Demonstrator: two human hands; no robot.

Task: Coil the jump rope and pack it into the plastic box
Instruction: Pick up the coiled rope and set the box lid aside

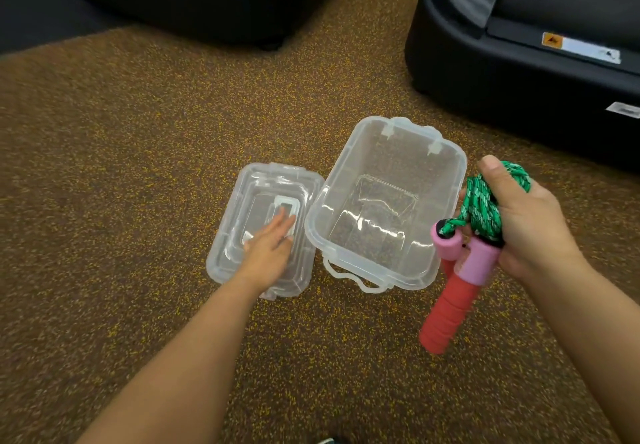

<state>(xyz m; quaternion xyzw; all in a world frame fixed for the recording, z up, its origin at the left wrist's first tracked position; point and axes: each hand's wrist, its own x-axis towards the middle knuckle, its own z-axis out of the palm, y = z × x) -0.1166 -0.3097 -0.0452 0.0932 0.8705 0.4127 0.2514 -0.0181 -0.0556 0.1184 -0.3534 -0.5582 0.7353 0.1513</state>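
Observation:
A clear plastic box point(446, 180) stands open and empty on the speckled floor. Its clear lid point(232, 235) lies flat just left of it. My left hand point(272, 241) rests on the lid with straight fingers. To the right of the box, my right hand point(530, 222) grips the coiled green jump rope point(485, 208). The rope's pink and red handles point(453, 291) hang down below my fist, beside the box's near right corner.
Two black machine bases stand at the back, one at top left point(207, 3) and one at top right point(519, 62). Brown speckled rubber floor point(138, 132) lies all around the box and lid.

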